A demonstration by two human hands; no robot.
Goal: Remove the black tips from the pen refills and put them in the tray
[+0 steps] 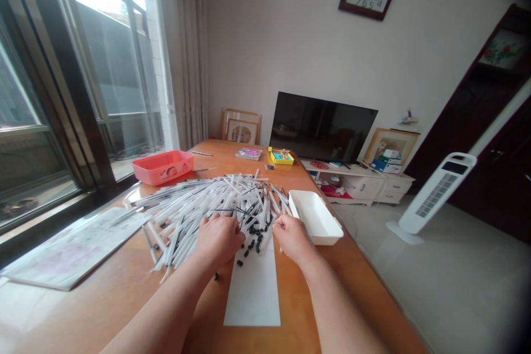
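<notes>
A big pile of white pen tubes (207,202) lies spread over the wooden table (124,287). Small black caps (254,240) are scattered at its near edge, beside a white sheet (254,287). My left hand (219,239) rests knuckles up on the near side of the pile, fingers curled into the tubes. My right hand (292,237) is closed in a pinch at the pile's right edge; what it holds is hidden. A white tray (316,217) sits just right of that hand.
A red tray (162,167) stands at the far left by the window. Papers (74,246) lie at the near left. A small book (249,153) and a yellow box (281,156) sit at the far end. A white tower fan (431,196) stands on the floor to the right.
</notes>
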